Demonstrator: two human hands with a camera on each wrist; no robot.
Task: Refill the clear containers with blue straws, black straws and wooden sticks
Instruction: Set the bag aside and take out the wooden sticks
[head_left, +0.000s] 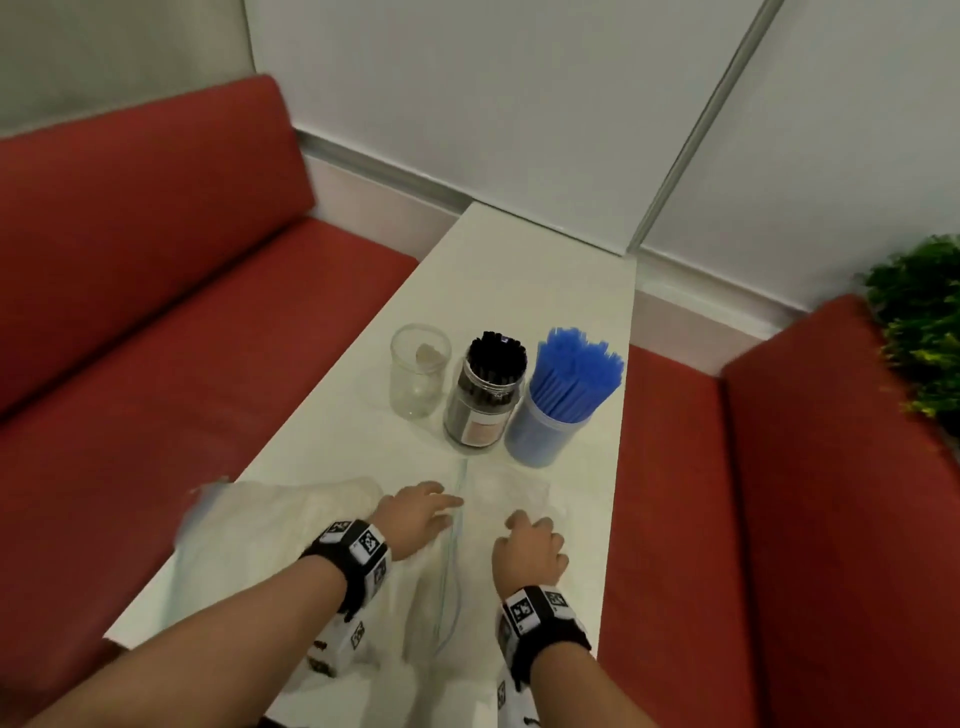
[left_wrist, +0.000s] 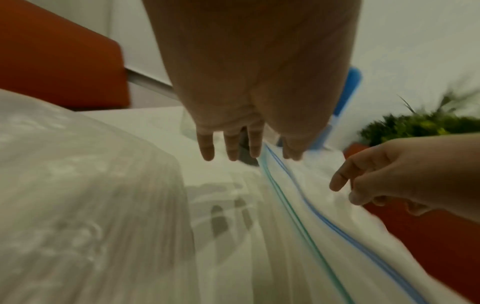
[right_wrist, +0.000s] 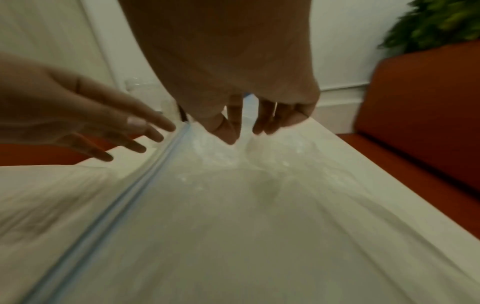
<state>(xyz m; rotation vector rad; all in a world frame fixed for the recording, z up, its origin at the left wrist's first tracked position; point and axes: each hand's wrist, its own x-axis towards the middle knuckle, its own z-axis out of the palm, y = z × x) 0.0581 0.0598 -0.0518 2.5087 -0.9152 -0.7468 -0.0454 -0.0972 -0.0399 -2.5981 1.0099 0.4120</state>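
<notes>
A: What stands on the long white tabletop (head_left: 519, 270)?

B: Three clear round containers in a row near its far half. The left clear jar (head_left: 418, 370) is nearly bare, with only a small pale scrap inside. The middle clear jar (head_left: 484, 399) is packed with upright black straws (head_left: 496, 353). The right clear tub (head_left: 545, 434) is full of blue straws (head_left: 576, 371) that fan out above its rim. The middle jar and the right tub stand just beside each other.

A: And nearer the person?

B: Clear plastic zip bags lie flat on the near half. One clear zip bag (right_wrist: 259, 226) with a blue and green seal strip (left_wrist: 306, 205) lies under the right hand. A second crumpled clear bag (head_left: 270, 525) lies to the left, partly over the tabletop's edge. What it holds is too blurred to tell.

A: The hands?

B: The left hand (head_left: 413, 514) hovers palm down just over the seal strip, its fingers (left_wrist: 207, 148) straight and spread apart, holding nothing. The right hand (head_left: 530, 551) is over the flat bag, its fingers (right_wrist: 231, 131) curled downward with the tips at the plastic. Whether they pinch the plastic, I cannot tell.

A: Around the tabletop?

B: Red cushioned benches (head_left: 156, 312) on both sides, a white wall behind, and a green leafy plant (head_left: 919, 322) at the right.
</notes>
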